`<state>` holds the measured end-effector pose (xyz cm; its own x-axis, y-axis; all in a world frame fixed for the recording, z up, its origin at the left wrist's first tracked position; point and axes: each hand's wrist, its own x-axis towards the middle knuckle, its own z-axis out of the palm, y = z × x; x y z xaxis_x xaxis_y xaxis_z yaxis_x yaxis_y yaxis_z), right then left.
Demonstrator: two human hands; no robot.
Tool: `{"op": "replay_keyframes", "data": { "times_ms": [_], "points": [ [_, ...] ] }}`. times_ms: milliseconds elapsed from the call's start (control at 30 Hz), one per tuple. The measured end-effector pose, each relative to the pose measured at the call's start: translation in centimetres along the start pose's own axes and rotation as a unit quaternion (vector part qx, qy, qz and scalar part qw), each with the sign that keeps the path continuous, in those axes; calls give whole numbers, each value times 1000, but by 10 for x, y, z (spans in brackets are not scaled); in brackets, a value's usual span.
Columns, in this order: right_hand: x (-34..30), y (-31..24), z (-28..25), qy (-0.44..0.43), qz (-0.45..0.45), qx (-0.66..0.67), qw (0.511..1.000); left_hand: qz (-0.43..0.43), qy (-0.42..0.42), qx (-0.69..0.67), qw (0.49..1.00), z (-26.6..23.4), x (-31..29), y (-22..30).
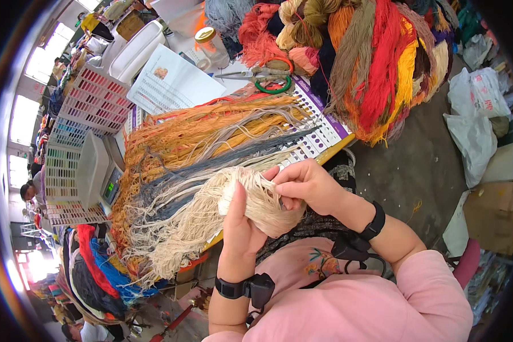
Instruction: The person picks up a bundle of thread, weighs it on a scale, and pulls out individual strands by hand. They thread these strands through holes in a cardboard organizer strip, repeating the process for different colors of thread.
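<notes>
A thick hank of cream thread is lifted at the table's near edge, between my two hands. My left hand is closed around its left side, the thumb upright against the strands and the other fingers partly hidden behind them. At the right end, my right hand pinches the hank with thumb and fingertips pressed together. The hank's loose tail spreads left over the table. Beyond it lie rows of grey-blue thread and orange thread, their right ends at a white card with holes and coloured dots.
Green-handled scissors, a lidded jar and a printed sheet lie at the back. A colour chart and a scale stand left. Coloured hanks hang at the back right; plastic bags are farther right.
</notes>
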<state>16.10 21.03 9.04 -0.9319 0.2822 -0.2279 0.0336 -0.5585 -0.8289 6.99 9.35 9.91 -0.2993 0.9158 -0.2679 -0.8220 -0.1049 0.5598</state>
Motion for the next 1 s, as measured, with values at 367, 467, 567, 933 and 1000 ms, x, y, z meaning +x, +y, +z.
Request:
{"op": "replay_keyframes", "data": {
  "times_ms": [367, 467, 567, 933, 1000],
  "points": [
    [-1, 3, -11, -6, -33, 41, 999, -9, 71, 52, 996, -4, 8, -9],
    [0, 4, -12, -7, -35, 40, 999, -13, 58, 25, 998, -7, 9, -10],
    [-1, 5, -14, -13, -37, 59, 998, -3, 52, 13, 999, -6, 9, -11],
    [-3, 4, -14, -7, -7, 61, 998, 19, 120, 33, 992, 4, 12, -12],
    [-3, 5, -14, 10, -16, 53, 998, 22, 120, 36, 992, 2, 12, -14]
  ]
}}
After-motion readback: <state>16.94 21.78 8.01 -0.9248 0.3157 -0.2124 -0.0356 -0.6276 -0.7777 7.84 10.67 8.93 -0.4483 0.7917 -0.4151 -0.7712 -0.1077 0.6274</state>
